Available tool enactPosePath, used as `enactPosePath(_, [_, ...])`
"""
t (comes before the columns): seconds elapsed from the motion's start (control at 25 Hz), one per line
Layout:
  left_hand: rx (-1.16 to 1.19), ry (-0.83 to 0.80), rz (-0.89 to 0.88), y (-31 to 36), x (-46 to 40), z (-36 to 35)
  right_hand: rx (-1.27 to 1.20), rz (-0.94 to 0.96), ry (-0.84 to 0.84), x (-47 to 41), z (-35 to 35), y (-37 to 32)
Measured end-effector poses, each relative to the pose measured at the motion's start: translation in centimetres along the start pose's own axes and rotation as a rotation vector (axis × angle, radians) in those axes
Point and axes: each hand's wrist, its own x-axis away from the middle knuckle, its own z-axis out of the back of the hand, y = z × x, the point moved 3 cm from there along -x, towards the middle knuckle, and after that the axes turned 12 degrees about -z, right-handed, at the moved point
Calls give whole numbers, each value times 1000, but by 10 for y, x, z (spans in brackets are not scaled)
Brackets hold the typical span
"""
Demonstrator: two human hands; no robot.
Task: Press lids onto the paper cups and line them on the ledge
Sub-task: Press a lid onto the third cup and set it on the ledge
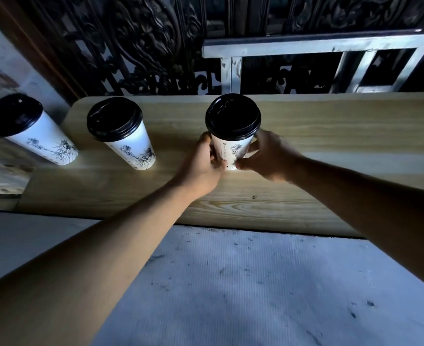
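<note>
While both arms reach forward in the head view, the left hand [201, 162] and the right hand [268, 158] hold the same paper cup [231, 152] from its two sides. The fingers of the left hand are curled round the left side of the cup, low on its wall, and the fingers of the right hand are curled round the right side, with the thumb pressed near the bottom. This cup stands upright on the wooden ledge [330, 136] and it carries a black lid [233, 117] that sits flat on its rim.

To the left, well apart from the hands, a second cup [133, 148] with its own black lid [114, 119] stands on the same ledge. Further left, a third cup [43, 141] also has a black lid [12, 114]; I cannot tell exactly what surface it stands on. The three cups form a row. Behind the ledge there is a dark carved screen [136, 46] and a metal frame [318, 47]. Below the ledge, a pale grey surface [256, 283] is seen.
</note>
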Motion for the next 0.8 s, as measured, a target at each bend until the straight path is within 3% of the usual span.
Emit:
enactPosePath(0.4, [-117, 103, 137, 28, 82, 10, 156, -153, -30, 70, 4, 14])
enactPosePath(0.8, [-159, -184, -30, 131, 236, 38, 185, -130, 15, 271, 28, 4])
